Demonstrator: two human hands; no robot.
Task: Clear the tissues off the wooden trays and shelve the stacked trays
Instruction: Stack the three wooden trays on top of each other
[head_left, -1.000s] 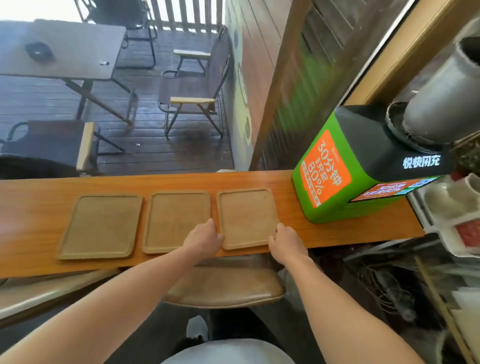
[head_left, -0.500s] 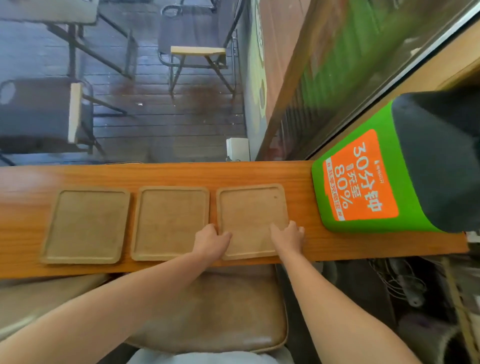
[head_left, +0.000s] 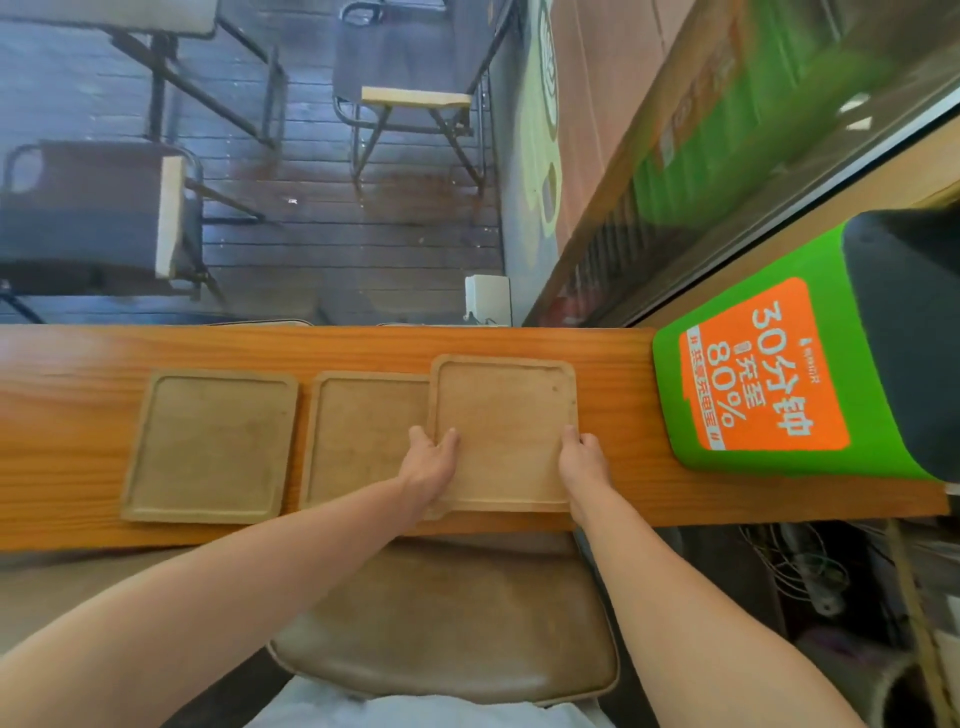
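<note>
Now both hands (head_left: 506, 460) grip the right tray (head_left: 506, 421) by its sides.

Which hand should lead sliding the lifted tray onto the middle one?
Left. The left hand grips the lifted tray on the edge already overlapping the middle tray, so it can guide; the right hand supports the far side.

Probably café (counter (head_left: 613, 358), patio chairs (head_left: 410, 104)).
</note>
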